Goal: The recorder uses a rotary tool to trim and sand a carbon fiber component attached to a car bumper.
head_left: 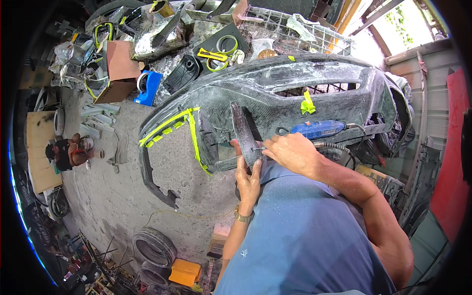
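Note:
A long, curved dark strip with a woven, dusty surface (242, 129) stands upright before me. My left hand (248, 181) has its fingers and thumb closed around its lower end. My right hand (291, 151) is wrapped round the handpiece of a rotary tool, mostly hidden by the fingers; its thin bit (257, 148) meets the strip's right edge. A flexible shaft (330, 146) trails from that hand. The blue rotary tool body (318, 129) lies on a large dark bumper (221, 101), just beyond my right hand. Pale dust covers the bumper.
Yellow-green tape (194, 132) edges the bumper's left opening. Behind it are tape rolls (226, 44), a yellow cutter (212, 54), a blue tape dispenser (148, 88) and a wire rack (300, 29). Tyres (154, 247) and an orange box (185, 272) lie lower left. Another person (71, 151) sits far left.

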The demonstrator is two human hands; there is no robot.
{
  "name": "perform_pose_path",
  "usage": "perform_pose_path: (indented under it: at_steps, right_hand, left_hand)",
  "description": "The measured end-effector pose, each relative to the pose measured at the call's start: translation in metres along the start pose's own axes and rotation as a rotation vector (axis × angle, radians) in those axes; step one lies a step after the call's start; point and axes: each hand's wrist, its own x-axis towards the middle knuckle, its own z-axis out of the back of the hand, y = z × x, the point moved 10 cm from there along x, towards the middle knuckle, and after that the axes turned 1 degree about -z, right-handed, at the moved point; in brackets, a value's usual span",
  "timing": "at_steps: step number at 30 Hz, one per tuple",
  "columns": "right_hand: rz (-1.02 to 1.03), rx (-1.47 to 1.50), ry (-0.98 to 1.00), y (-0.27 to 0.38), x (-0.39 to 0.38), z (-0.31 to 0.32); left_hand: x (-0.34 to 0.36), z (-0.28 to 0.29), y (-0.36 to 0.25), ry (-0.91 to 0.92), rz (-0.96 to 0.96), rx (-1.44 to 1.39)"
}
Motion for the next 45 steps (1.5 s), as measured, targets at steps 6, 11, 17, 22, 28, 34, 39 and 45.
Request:
perform_pose_path:
  at_steps: [6,11,17,22,28,34,39,45]
  right_hand:
    - [-0.005,-0.009,0.044,-0.0008,0.0017,-0.0001]
    - [0.011,-0.012,0.024,-0.0004,0.0017,-0.0006]
    - [0.009,-0.008,0.031,-0.0002,0.0034,-0.0003]
    - [0.018,-0.017,0.02,0.0001,0.003,-0.0004]
    - [0.021,0.008,0.018,0.0005,0.0025,-0.0021]
    - [0.012,0.034,0.003,-0.0012,0.0006,-0.0036]
    - [-0.021,0.047,0.041,-0.0036,0.0015,0.0]
    - [-0.014,0.005,0.016,-0.0023,0.0021,-0.0019]
  left_hand:
    - [0.0,0.0011,-0.0006,0.006,0.004,0.036]
    - [-0.0002,0.0018,-0.0011,0.001,0.014,0.044]
    - [-0.0002,0.0024,0.0011,-0.003,0.041,0.01]
    - [-0.0004,0.002,0.0017,0.004,0.014,0.01]
    - [-0.0008,0.0027,0.0041,-0.007,-0.003,-0.021]
    - [-0.0009,0.0033,0.0048,-0.006,-0.02,-0.028]
    - [-0.0018,0.0018,0.0031,-0.013,0.045,-0.058]
    - [-0.0011,0.0018,0.0053,0.005,0.04,-0.046]
